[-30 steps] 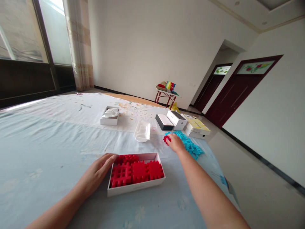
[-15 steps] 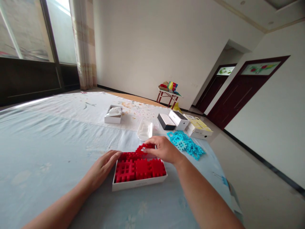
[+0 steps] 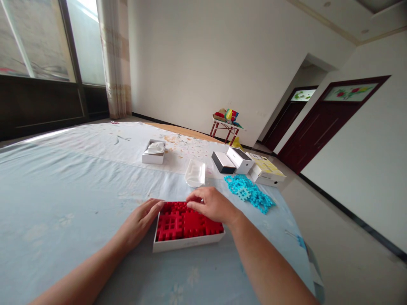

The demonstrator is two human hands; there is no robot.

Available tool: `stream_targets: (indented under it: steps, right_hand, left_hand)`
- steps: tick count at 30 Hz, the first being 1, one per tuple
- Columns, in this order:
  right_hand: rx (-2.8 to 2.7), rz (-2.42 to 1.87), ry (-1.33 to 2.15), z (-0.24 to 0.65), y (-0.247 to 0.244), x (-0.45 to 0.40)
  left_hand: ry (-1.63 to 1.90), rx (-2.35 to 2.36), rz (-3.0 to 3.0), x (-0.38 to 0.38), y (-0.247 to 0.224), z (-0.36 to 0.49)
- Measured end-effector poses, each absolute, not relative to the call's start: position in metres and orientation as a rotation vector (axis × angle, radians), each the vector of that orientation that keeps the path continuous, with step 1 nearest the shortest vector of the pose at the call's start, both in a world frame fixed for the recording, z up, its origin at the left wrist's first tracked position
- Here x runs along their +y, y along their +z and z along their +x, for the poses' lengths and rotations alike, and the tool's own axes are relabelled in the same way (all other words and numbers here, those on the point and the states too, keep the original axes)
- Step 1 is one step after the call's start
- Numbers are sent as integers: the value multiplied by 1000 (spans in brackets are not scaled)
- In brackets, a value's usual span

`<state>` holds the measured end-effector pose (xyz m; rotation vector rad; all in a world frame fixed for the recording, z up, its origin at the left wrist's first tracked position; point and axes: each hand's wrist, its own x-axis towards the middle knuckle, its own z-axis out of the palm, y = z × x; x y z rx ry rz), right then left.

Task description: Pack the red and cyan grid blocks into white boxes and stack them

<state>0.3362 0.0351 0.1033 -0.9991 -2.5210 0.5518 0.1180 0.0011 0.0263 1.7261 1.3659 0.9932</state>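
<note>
In front of me on the table stands a shallow white box [image 3: 190, 243] packed with red plastic interlocking blocks [image 3: 193, 223], some with a window-like grid. My left hand [image 3: 141, 220] grips the box at its far left corner, its fingers bent along the rim. Over the back right part of the box, my right hand [image 3: 216, 205] touches the red blocks with curved fingers. Thumb and fingers are apart there, and no piece is seen lifted between them. The right hand covers the box's far right corner.
Right of the box lies a pile of blue interlocking pieces [image 3: 249, 192]. Beyond are a white plastic tray [image 3: 195, 173], a small white box [image 3: 153, 157], a black-and-white box [image 3: 223, 162], a white phone box [image 3: 241, 160] and a yellow-topped box [image 3: 267, 170]. A flowered cloth [image 3: 79, 190] covers the table.
The red block my right hand held tilted above the back of the box has gone down among the others. My right hand has lowered slightly; the left still holds the corner.
</note>
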Motion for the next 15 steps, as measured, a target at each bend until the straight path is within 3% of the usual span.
stream_targets:
  steps: [9,15]
  right_hand:
    - [-2624,-1323,268,336,96,27]
    - [-2611,-1253,442,329,90,25]
  left_hand:
    - [998,1393,1744,1,27,118]
    - [999,1390,1758,2,24,118]
